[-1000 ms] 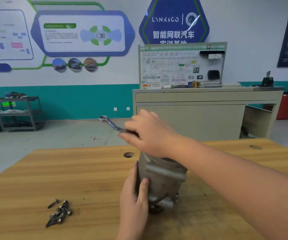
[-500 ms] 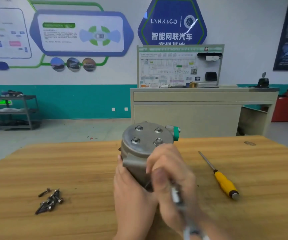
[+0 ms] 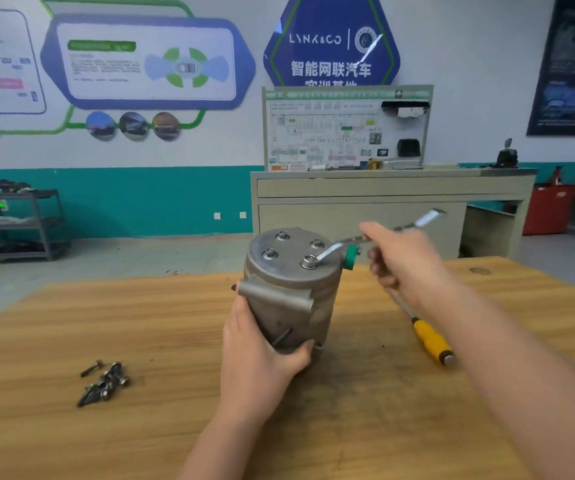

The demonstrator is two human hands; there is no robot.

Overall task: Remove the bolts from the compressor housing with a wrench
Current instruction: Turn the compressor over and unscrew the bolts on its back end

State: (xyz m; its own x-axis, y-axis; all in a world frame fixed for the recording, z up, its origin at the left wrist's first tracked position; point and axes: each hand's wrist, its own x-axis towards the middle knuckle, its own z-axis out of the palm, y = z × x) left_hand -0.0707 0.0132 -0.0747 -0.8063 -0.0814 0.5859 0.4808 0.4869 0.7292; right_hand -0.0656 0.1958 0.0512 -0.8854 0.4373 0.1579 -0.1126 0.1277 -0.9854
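While your left hand (image 3: 262, 355) wraps its fingers and thumb around the lower side of the compressor housing (image 3: 291, 292), the housing stands upright on the wooden table (image 3: 71, 323), near its middle. To your left on the table lies a small pile of loose bolts (image 3: 104, 382), well apart from the housing. To your right a screwdriver (image 3: 429, 336) with a yellow handle lies on the table, partly under your right forearm. Your right hand (image 3: 407, 263) grips the wrench (image 3: 365, 239) with curled fingers. One end of the wrench sits on the front right bolt (image 3: 309, 262) of the four bolts on the top face. Behind the table stands a grey workbench (image 3: 383, 202).
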